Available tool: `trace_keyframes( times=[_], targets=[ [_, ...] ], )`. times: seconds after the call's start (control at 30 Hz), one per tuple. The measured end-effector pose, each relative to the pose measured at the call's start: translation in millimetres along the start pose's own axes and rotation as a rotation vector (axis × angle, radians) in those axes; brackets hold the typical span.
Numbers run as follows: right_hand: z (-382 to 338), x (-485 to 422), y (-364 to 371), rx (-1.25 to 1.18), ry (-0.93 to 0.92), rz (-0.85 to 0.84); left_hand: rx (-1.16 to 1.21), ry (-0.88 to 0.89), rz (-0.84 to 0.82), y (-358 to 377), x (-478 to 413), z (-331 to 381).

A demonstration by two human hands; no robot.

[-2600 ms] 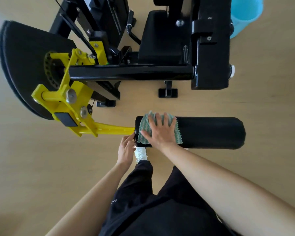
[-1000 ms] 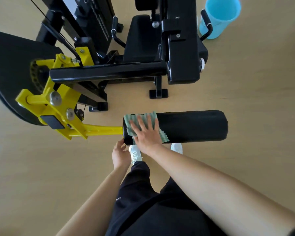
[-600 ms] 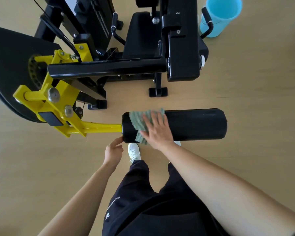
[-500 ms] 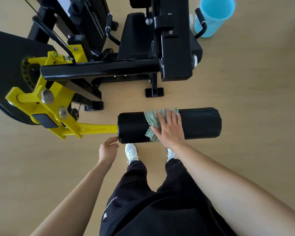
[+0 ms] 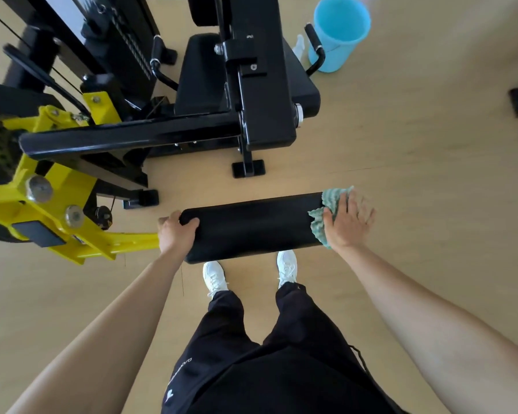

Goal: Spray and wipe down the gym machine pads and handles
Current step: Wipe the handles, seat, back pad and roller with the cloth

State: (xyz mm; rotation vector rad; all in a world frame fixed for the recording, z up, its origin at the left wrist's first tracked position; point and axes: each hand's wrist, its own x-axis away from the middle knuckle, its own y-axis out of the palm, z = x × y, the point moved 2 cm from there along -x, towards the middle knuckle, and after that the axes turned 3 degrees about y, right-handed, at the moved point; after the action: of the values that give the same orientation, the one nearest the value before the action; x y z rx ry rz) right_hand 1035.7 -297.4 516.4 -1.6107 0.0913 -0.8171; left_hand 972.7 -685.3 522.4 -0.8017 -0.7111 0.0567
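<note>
The left hand (image 5: 176, 234) grips the left end of the black cylindrical padded roller (image 5: 251, 228). The right hand (image 5: 347, 222), with straight fingers, presses the green textured cloth (image 5: 331, 200) on its right end.

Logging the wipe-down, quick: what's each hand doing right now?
Left hand: grips one end of the black cylindrical roller pad.
Right hand: open, flat, pressing the green textured cloth onto the other end.

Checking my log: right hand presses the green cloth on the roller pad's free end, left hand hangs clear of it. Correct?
No: the head view shows the left hand gripping the roller pad's end by the yellow arm. The right hand does press the green cloth on the free end.
</note>
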Motion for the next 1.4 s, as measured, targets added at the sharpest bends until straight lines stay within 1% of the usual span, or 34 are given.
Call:
trace_keyframes(
  times=[0.17,0.37,0.57,0.7,0.8,0.83,0.9,1.07,1.2,1.3,1.37,1.4],
  targets=[
    [-37.6,-0.9,4.4,0.012,-0.207,-0.064,0.023,0.038,-0.005,-5.4,7.7,-10.9],
    [-134.0,38.3,16.3,0.009,-0.558,-0.16,0.077,0.076,0.019,-12.5,25.9,-16.4],
    [-218.1,89.3,34.4,0.044,-0.811,-0.28,0.173,0.026,0.022,-15.8,49.5,-37.8],
    [-243.1,117.3,51.8,0.106,-0.966,-0.299,0.176,-0.011,0.013,-12.5,71.3,-53.8],
    [-233.9,121.8,60.2,0.154,-1.032,-0.227,0.177,-0.044,-0.021,-10.0,79.0,-60.7],
    [-226.2,118.7,60.3,0.146,-1.015,-0.196,0.181,-0.057,-0.025,-10.8,78.3,-60.5],
    [-206.6,107.7,56.2,0.112,-0.918,-0.141,0.176,-0.088,-0.019,-13.0,73.6,-60.4],
    [-135.1,70.3,38.1,-0.047,-0.523,-0.04,0.115,-0.127,0.004,-17.0,63.6,-58.1],
    [-82.3,37.5,26.7,-0.154,-0.195,0.028,0.06,-0.125,0.046,-17.7,64.2,-50.8],
    [-50.7,15.5,15.7,-0.232,0.052,0.072,-0.061,-0.139,0.055,-20.1,61.0,-40.7],
    [-39.5,6.2,11.3,-0.259,0.152,0.068,-0.132,-0.179,0.05,-23.4,56.6,-30.2],
    [-38.3,4.0,10.8,-0.266,0.171,0.053,-0.155,-0.193,0.064,-25.5,53.5,-24.1]
  ],
)
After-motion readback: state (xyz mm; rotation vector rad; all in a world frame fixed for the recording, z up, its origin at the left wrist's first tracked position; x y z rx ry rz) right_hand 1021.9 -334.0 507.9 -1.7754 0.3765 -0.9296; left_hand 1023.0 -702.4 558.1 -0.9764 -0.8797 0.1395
